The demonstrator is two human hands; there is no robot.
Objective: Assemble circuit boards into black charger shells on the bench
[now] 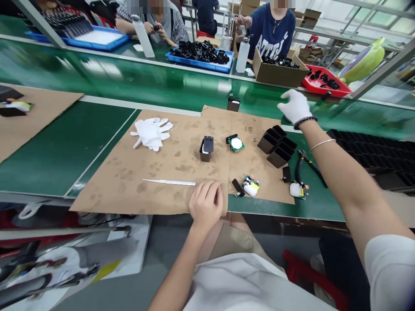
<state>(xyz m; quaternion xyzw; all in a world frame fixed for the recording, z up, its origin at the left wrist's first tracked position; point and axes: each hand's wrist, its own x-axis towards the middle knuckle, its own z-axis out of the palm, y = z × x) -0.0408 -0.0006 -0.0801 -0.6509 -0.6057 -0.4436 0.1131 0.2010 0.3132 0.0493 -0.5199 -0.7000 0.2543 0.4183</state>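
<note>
My bare left hand [205, 203] rests at the near edge of the brown cardboard sheet [110, 190], fingers curled closed with nothing visible in them. Just beyond its fingers lies a pair of tweezers [170, 182]. My right hand [295, 107], in a white glove, reaches over the green conveyor belt [145, 82], thumb and fingers apart. A dark piece [285, 119] shows partly beneath it; contact cannot be told. Mid-sheet stands a black housing [206, 149] with a part sitting in its top. Circuit boards [236, 144] with black end pieces lie to its right.
A white glove [152, 133] lies on the cardboard. Black empty housings [277, 144] and pliers [308, 166] are at the right, near a large black tray [372, 155]. One housing [233, 103] is on the belt. Across it, co-workers sit behind a blue tray [201, 65] and a carton [279, 75].
</note>
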